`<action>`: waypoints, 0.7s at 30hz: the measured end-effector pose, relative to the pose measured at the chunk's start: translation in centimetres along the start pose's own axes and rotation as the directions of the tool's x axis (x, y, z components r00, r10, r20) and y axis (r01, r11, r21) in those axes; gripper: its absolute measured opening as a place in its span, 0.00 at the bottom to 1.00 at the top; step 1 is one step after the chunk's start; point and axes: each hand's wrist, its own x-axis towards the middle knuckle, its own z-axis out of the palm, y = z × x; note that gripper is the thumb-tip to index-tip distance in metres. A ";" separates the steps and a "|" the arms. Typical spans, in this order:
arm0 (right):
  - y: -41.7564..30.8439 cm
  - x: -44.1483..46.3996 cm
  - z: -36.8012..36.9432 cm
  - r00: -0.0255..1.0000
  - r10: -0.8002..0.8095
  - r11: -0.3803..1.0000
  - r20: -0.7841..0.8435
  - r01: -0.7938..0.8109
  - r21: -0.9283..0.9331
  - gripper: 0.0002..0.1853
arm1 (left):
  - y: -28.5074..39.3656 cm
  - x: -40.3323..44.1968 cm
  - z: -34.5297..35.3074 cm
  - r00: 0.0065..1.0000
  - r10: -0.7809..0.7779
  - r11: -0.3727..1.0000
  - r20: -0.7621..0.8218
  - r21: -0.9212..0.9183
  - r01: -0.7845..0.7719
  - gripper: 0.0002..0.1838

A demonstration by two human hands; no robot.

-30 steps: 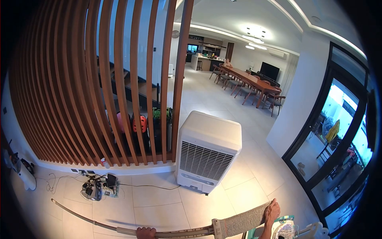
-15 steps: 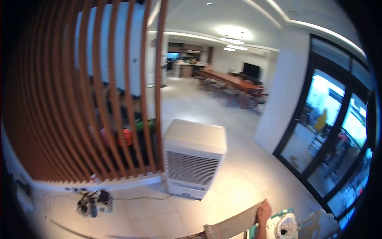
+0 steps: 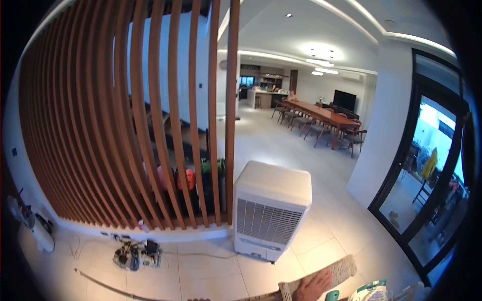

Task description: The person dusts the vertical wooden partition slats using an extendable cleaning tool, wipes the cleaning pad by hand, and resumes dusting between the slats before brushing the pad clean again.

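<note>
A flat mop with a shaggy beige-grey pad (image 3: pixel 344 268) is tilted up across the bottom of the view. Its long thin handle (image 3: pixel 108 286) runs away to the left, and a bracket (image 3: pixel 285 291) joins it to the pad. Flat along the pad, close to the bracket, lies my right hand (image 3: pixel 314 287) with its fingers stretched out. At the bottom edge only the knuckles of what looks like my left hand (image 3: pixel 199 299) show, curled over the handle; the rest is out of frame. Just right of the pad are white things with teal edges (image 3: pixel 371 286), partly cut off.
A white air cooler (image 3: pixel 273 188) stands ahead beside a wooden slat screen (image 3: pixel 145 120). Tangled electronics and cables (image 3: pixel 135 255) lie on the floor, with a cord toward the cooler. Glass doors (image 3: pixel 427 165) are right; a long table (image 3: pixel 321 114) with chairs stands farther back.
The view has turned left, so the cooler and screen sit farther right. My right hand has moved from the pad's far end to near the bracket and now lies flat.
</note>
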 end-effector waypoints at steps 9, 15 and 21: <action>7.7 11.2 -1.3 0.877 0.161 0.938 -0.453 -0.278 -0.205 0.34 | 1.0 0.3 -1.3 0.998 -0.044 0.999 0.046 -0.018 0.045 0.02; 11.6 14.9 -5.7 0.915 0.273 0.962 -0.297 -0.263 0.072 0.33 | -0.4 -0.1 -1.6 0.999 -0.016 1.000 0.031 -0.025 0.017 0.02; 11.7 12.8 -4.3 0.889 0.364 0.931 -0.277 -0.345 0.118 0.37 | -2.0 -0.4 -1.8 0.996 -0.005 1.000 0.094 0.026 0.003 0.05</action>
